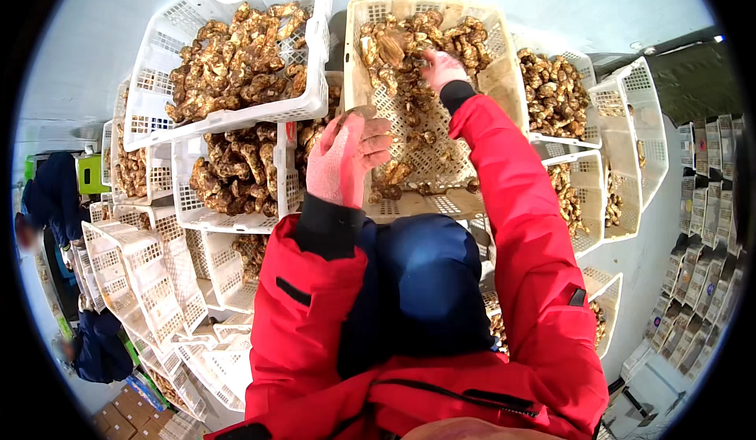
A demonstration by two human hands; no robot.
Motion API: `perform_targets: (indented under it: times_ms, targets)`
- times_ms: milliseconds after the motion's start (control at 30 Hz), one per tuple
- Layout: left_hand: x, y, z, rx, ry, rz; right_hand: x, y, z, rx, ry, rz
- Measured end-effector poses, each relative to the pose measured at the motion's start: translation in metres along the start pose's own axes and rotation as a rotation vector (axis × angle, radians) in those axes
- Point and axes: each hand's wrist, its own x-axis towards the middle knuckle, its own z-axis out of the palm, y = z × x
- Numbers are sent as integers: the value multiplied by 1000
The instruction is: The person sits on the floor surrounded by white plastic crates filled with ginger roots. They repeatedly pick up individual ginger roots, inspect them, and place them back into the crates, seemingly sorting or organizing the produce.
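Before my knees stands a cream perforated plastic crate (514, 62). Brown-and-white mushrooms (407, 38), which look like matsutake, are heaped at its far end, with smaller pieces scattered down its slotted floor. My right hand (442, 69), seemingly in a thin pinkish glove, reaches into that heap from the right. Its fingertips touch or lie close to the mushrooms; whether they grip one is not visible. Over the crate's near left rim, my left hand (348, 156) is raised with fingers spread and slightly curled, holding nothing. Brown dirt covers its finger pads.
A white crate of larger mushrooms (236, 62) sits high at the left, above another filled crate (236, 174). More mushroom crates (555, 94) flank the right. Crates (142, 263) stack at lower left, near two people in dark clothes (100, 339). Packaged goods (697, 286) line the far right.
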Motion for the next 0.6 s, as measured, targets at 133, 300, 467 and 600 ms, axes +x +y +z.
perform_targets:
  times_ms: [133,300,467,600]
  targets:
    - [2,-2,0,-47,-50,-26,3,6,46,-234,-76,-64]
    - [9,-13,-12,-40,-35,38,-20,38,42,-385,-371,-216]
    - [3,3,-18,-67,17,66,-58,14,-19,-349,-297,-6]
    - [8,-2,-18,-94,11,112,-78,-19,8,-68,-499,-381]
